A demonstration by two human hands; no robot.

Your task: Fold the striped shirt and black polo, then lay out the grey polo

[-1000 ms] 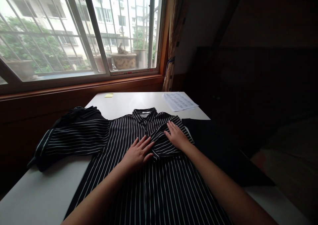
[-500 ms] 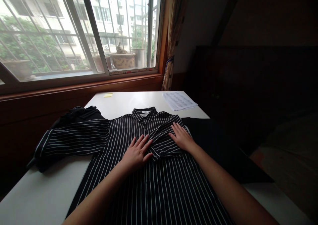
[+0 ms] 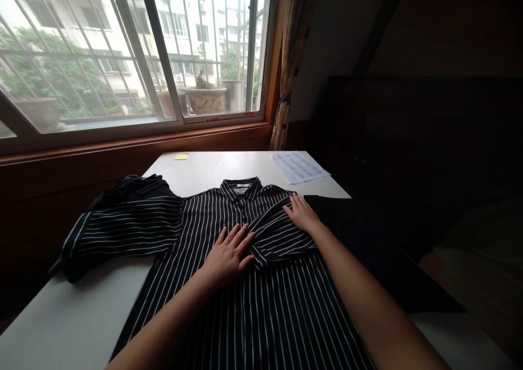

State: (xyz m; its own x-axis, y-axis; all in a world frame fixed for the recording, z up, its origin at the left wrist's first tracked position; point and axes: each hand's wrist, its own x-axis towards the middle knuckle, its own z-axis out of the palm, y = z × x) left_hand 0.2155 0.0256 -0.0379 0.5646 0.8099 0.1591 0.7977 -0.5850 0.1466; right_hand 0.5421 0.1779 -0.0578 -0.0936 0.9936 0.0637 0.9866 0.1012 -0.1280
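A black shirt with thin white stripes [image 3: 229, 304] lies spread on the white table [image 3: 61, 315], collar toward the window. Its right sleeve is folded in across the chest. My left hand [image 3: 226, 255] lies flat on the chest beside the folded sleeve's cuff, fingers spread, holding nothing. My right hand [image 3: 301, 214] rests flat on the shirt's right shoulder near the fold, fingers stretched out. The left sleeve [image 3: 122, 231] stretches out to the left over a dark bundle of cloth [image 3: 126, 187].
A printed sheet of paper [image 3: 298, 167] and a yellow sticky note [image 3: 181, 156] lie at the table's far edge under the window. A dark flat cloth [image 3: 368, 250] covers the table's right side. Dark furniture stands to the right.
My right hand has slid outward and a little away from me along the folded sleeve toward the shoulder. My left hand has stayed almost in place.
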